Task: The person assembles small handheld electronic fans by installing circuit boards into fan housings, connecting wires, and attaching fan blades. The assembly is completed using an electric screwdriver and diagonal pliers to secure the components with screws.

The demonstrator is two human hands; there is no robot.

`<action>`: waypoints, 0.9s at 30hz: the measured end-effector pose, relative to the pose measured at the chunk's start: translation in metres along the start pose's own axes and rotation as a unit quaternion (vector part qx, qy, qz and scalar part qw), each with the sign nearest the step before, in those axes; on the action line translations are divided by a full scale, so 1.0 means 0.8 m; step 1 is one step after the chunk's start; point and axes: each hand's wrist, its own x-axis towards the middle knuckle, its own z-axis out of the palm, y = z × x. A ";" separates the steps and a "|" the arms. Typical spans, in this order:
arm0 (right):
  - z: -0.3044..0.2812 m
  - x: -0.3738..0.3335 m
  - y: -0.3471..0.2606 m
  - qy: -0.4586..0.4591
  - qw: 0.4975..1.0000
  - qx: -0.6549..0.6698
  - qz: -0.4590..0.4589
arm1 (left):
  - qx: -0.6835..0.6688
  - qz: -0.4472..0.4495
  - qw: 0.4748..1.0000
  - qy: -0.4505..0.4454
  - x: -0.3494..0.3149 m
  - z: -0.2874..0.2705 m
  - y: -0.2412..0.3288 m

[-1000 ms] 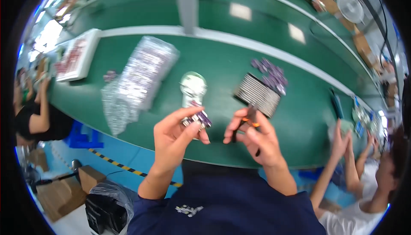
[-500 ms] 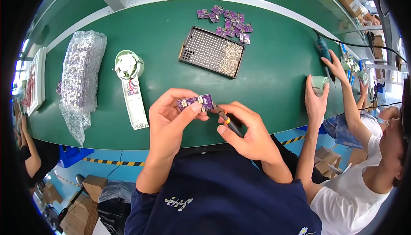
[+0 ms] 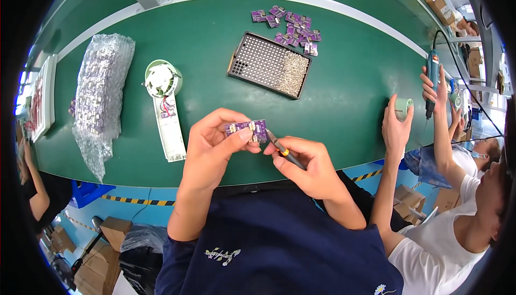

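Between the thumb and fingers of my left hand is a purple circuit board with small silver parts on it. My right hand grips a pair of cutting pliers with dark handles and a yellow-orange band. The jaws of the pliers are at the board's right edge; whether they touch it I cannot make out. Beyond my hands lies a black perforated tray, its right part filled with small metal pieces. Behind that tray is a loose pile of purple boards.
Left of my hands lies a pale green fan unit with a white handle-like body. Farther left are a bubble-wrapped bundle and a white tray. At right a co-worker holds an electric screwdriver and a green cylinder.
The plier handles have drawn closer together in my right hand, near the board's edge. The co-worker's screwdriver has been lifted and swung right and toward the near side.
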 end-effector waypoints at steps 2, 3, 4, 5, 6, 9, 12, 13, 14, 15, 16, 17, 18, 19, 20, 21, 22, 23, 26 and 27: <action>-0.001 0.003 0.000 -0.015 0.998 0.048 0.032 | -0.050 -0.052 0.997 -0.020 0.004 -0.004 0.001; -0.002 0.005 0.003 -0.033 0.994 0.090 0.049 | -0.050 -0.051 0.997 -0.018 0.004 -0.006 0.000; -0.004 0.007 0.006 -0.050 0.988 0.131 0.064 | -0.063 -0.066 0.996 -0.019 0.006 -0.007 -0.001; -0.005 0.008 0.008 -0.050 0.988 0.129 0.064 | -0.076 -0.081 0.994 -0.019 0.007 -0.008 -0.002; -0.005 0.010 0.009 -0.073 0.978 0.179 0.072 | -0.077 -0.079 0.994 -0.019 0.007 -0.009 -0.002; -0.005 0.016 0.012 -0.113 0.942 0.297 0.108 | -0.101 -0.082 0.991 -0.032 0.007 -0.013 -0.001; 0.000 0.017 0.011 -0.104 0.943 0.303 0.094 | -0.157 -0.114 0.979 -0.063 0.007 -0.013 0.009; 0.001 0.016 0.010 -0.070 0.966 0.244 0.053 | -0.109 -0.076 0.991 -0.019 0.003 -0.012 0.012; -0.014 0.023 0.002 -0.055 0.957 0.280 0.056 | -0.062 -0.031 0.997 0.017 0.010 -0.013 0.014; -0.027 0.031 -0.013 -0.001 0.975 0.220 0.020 | -0.061 -0.020 0.998 0.003 0.017 -0.014 0.014; -0.049 0.047 -0.037 0.072 0.995 0.062 -0.026 | -0.054 -0.004 0.998 0.021 0.022 -0.011 0.013; -0.065 0.075 -0.056 0.164 0.977 -0.060 -0.119 | -0.050 0.001 0.998 0.030 0.024 -0.008 0.009; -0.095 0.123 -0.066 0.209 0.930 -0.197 -0.230 | -0.065 0.005 0.998 0.026 0.027 -0.002 0.006; -0.124 0.162 -0.087 0.249 0.913 -0.259 -0.192 | -0.060 -0.011 0.998 0.006 0.031 0.007 0.002; -0.132 0.209 -0.107 0.246 0.916 -0.284 -0.141 | -0.054 -0.009 0.998 0.009 0.027 0.005 -0.002; -0.162 0.278 -0.091 0.280 0.869 -0.338 -0.228 | -0.039 -0.002 0.999 0.023 0.026 0.009 -0.007; -0.165 0.329 -0.088 0.321 0.857 -0.368 -0.167 | -0.022 0.005 0.999 0.041 0.022 0.001 -0.014; -0.176 0.375 -0.092 0.316 0.846 -0.397 -0.161 | -0.015 0.009 0.999 0.048 0.021 -0.004 -0.021; -0.167 0.424 -0.096 0.299 0.740 -0.598 -0.068 | 0.000 0.017 0.998 0.066 0.017 -0.017 -0.031; -0.170 0.433 -0.107 0.269 0.700 -0.660 -0.045 | -0.001 0.024 0.996 0.081 0.014 -0.020 -0.032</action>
